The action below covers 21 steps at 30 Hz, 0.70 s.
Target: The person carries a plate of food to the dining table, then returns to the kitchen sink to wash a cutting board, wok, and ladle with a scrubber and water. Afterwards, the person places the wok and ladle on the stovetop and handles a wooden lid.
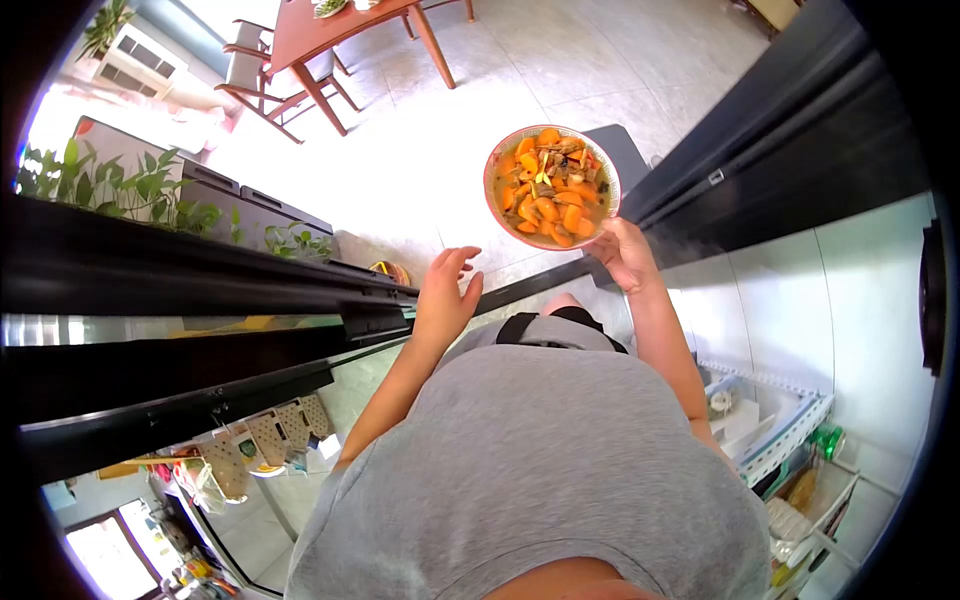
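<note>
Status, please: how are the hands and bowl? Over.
Right hand: gripping round, red-rimmed bowl of orange-chunk soup. Left hand: empty, open. Nearby, both sides: black door frames.

left hand [446, 292] loose, right hand [625, 258] in grip

Bowl [613, 183] seen as smooth, ceramic-looking; far table [310, 40] made of smooth wood; near shirt [540, 450] of matt cloth; floor [600, 60] covered in glossy tile; right basket [795, 438] of plastic.

right hand [626, 255]: grips rim of bowl [490, 190] with carrot pieces [547, 208] | left hand [447, 292]: loosely curled | table [340, 35]: beyond
</note>
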Motion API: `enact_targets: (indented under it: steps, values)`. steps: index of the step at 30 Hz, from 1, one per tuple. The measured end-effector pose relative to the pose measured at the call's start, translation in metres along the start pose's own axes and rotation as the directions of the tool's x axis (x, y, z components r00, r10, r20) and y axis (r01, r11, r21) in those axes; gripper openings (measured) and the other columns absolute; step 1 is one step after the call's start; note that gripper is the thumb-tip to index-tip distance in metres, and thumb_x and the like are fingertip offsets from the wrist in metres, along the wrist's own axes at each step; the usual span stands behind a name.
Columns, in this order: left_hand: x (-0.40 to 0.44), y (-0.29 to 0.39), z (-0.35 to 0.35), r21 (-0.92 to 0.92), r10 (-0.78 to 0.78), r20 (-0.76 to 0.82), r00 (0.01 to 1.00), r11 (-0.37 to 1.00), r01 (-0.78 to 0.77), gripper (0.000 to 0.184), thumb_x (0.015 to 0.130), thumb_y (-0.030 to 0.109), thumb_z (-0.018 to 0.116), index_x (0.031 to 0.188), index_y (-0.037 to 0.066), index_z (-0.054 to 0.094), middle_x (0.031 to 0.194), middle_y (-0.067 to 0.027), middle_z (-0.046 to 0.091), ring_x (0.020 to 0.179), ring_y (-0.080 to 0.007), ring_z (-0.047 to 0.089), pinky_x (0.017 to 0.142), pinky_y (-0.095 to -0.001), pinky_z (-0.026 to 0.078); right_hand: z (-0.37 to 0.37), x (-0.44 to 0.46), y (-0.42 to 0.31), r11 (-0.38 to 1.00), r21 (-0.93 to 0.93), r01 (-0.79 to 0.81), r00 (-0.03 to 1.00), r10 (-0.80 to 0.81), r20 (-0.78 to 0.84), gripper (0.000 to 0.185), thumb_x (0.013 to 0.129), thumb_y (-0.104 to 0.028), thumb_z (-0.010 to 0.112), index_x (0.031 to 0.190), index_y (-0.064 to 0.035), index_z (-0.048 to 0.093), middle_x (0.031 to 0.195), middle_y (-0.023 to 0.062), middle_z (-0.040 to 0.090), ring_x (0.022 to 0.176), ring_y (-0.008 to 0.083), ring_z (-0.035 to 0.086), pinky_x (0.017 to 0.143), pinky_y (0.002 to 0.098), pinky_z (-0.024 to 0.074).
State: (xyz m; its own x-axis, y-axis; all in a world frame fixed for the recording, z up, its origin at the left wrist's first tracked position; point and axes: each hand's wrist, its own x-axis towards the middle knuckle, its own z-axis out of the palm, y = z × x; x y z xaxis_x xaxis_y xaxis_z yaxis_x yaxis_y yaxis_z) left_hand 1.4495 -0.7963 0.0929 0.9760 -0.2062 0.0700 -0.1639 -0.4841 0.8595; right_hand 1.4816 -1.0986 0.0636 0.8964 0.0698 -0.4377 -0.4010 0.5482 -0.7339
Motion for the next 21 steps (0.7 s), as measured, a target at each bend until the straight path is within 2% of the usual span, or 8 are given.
enact_targets:
  steps: [2, 3, 5, 9, 13, 17, 18, 21]
  values:
    - [-0.001, -0.014, 0.0, -0.039, -0.081, -0.028, 0.996, 0.996, 0.08, 0.028, 0.083, 0.003, 0.063, 0.11, 0.001, 0.06, 0.103, -0.0145, 0.062, 0.089, -0.0256, 0.063, 0.077, -0.0354, 0.053, 0.011, 0.024, -0.007, 0.999, -0.022, -0.028, 0.999, 0.028, 0.016, 0.036, 0.088, -0.021, 0.059, 0.116, 0.0017, 0.06, 0.109, 0.0131, 0.068, 0.098, 0.0214, 0.066, 0.091, 0.0357, 0.0531]
    - [0.0, -0.019, -0.002, -0.041, -0.085, -0.05, 0.995, 0.996, 0.083, 0.028, 0.083, 0.003, 0.063, 0.11, 0.001, 0.06, 0.103, -0.0145, 0.062, 0.089, -0.0256, 0.063, 0.077, -0.0354, 0.053, 0.018, 0.037, -0.011, 0.999, -0.023, -0.037, 0.998, 0.038, 0.041, 0.036, 0.088, -0.018, 0.058, 0.117, 0.0033, 0.059, 0.111, 0.0148, 0.067, 0.101, 0.023, 0.066, 0.094, 0.0374, 0.052]
    - [0.003, -0.028, -0.008, -0.079, -0.189, -0.052, 0.981, 0.98, 0.184, 0.026, 0.083, 0.003, 0.063, 0.109, 0.001, 0.06, 0.102, -0.015, 0.062, 0.088, -0.0255, 0.064, 0.076, -0.0348, 0.053, 0.036, 0.066, -0.02, 0.998, -0.027, -0.058, 0.994, 0.06, 0.094, 0.038, 0.087, -0.014, 0.054, 0.119, 0.0064, 0.056, 0.115, 0.0181, 0.065, 0.106, 0.0262, 0.064, 0.099, 0.0409, 0.0499]
    - [0.012, -0.05, -0.012, -0.116, -0.313, -0.095, 0.945, 0.946, 0.302, 0.025, 0.084, 0.004, 0.063, 0.109, 0.001, 0.06, 0.101, -0.015, 0.062, 0.085, -0.0255, 0.064, 0.075, -0.0344, 0.053, 0.057, 0.133, -0.025, 0.993, -0.031, -0.115, 0.982, 0.119, 0.145, 0.041, 0.084, -0.015, 0.06, 0.119, 0.0062, 0.056, 0.116, 0.0201, 0.064, 0.107, 0.0286, 0.064, 0.102, 0.0429, 0.0482]
    - [0.048, -0.07, -0.038, -0.067, -0.34, -0.204, 0.918, 0.94, 0.333, 0.021, 0.084, 0.006, 0.063, 0.105, 0.001, 0.062, 0.095, -0.0134, 0.064, 0.083, -0.0245, 0.065, 0.072, -0.0347, 0.052, 0.096, 0.214, -0.036, 0.99, -0.053, -0.133, 0.969, 0.141, 0.202, 0.042, 0.083, -0.017, 0.065, 0.117, 0.0056, 0.057, 0.114, 0.0203, 0.064, 0.107, 0.0287, 0.064, 0.101, 0.0447, 0.0484]
    - [0.101, -0.105, -0.057, -0.136, -0.406, -0.323, 0.855, 0.914, 0.382, 0.02, 0.084, 0.003, 0.063, 0.104, 0.0, 0.063, 0.092, -0.0133, 0.065, 0.079, -0.0229, 0.066, 0.071, -0.0322, 0.054, 0.136, 0.302, -0.05, 0.981, -0.11, -0.16, 0.944, 0.185, 0.275, 0.043, 0.083, -0.02, 0.066, 0.117, 0.0053, 0.057, 0.112, 0.0194, 0.065, 0.106, 0.0286, 0.064, 0.101, 0.0441, 0.0485]
    - [0.118, -0.111, -0.061, -0.151, -0.405, -0.36, 0.84, 0.914, 0.376, 0.019, 0.083, 0.002, 0.063, 0.102, 0.0, 0.064, 0.091, -0.0127, 0.066, 0.076, -0.0203, 0.066, 0.068, -0.0301, 0.055, 0.146, 0.322, -0.055, 0.976, -0.14, -0.167, 0.928, 0.204, 0.312, 0.043, 0.083, -0.021, 0.066, 0.117, 0.0053, 0.058, 0.113, 0.0189, 0.065, 0.106, 0.028, 0.064, 0.101, 0.0436, 0.0485]
    - [0.171, -0.129, -0.081, -0.189, -0.435, -0.401, 0.806, 0.9, 0.392, 0.016, 0.084, 0.002, 0.063, 0.099, 0.0, 0.065, 0.089, -0.0116, 0.067, 0.072, -0.0184, 0.066, 0.065, -0.0293, 0.055, 0.175, 0.383, -0.068, 0.958, -0.214, -0.19, 0.9, 0.257, 0.352, 0.045, 0.084, -0.024, 0.066, 0.116, 0.0052, 0.058, 0.113, 0.0171, 0.065, 0.106, 0.0262, 0.064, 0.101, 0.0421, 0.0488]
